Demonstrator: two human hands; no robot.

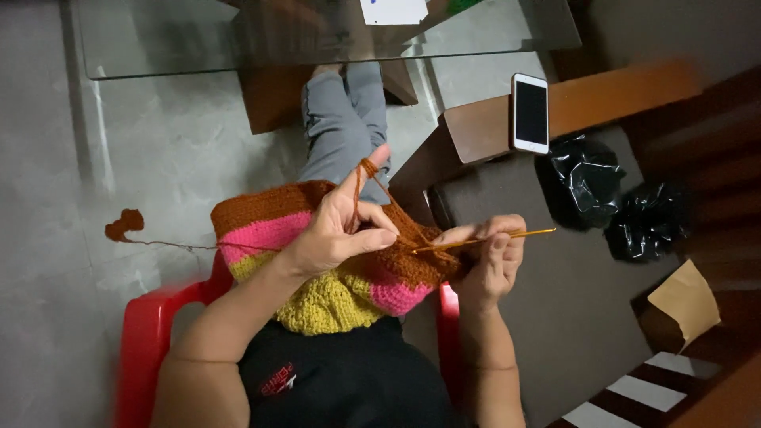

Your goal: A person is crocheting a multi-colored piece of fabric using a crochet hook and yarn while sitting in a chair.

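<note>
The crochet hook [483, 240] is lying almost level, its long axis running left to right, with the working end pointing left into the crochet piece [333, 269] and the tail pointing right. The right hand [491, 257] is closing around its middle. The left hand [345, 230] is pinching the brown edge of the striped piece, with brown yarn [369, 168] looped over the raised forefinger. The piece is resting on the lap, above the red chair [147, 341]. A phone [530, 112] is lying on the wooden armrest [476, 127].

Your left hand [337, 230] covers the middle of the crochet [317, 269], and your right fingers [495, 246] hide the hook's [483, 239] tip. The paper [394, 10] and the chair [147, 349] are cut off by the frame's edges.
</note>
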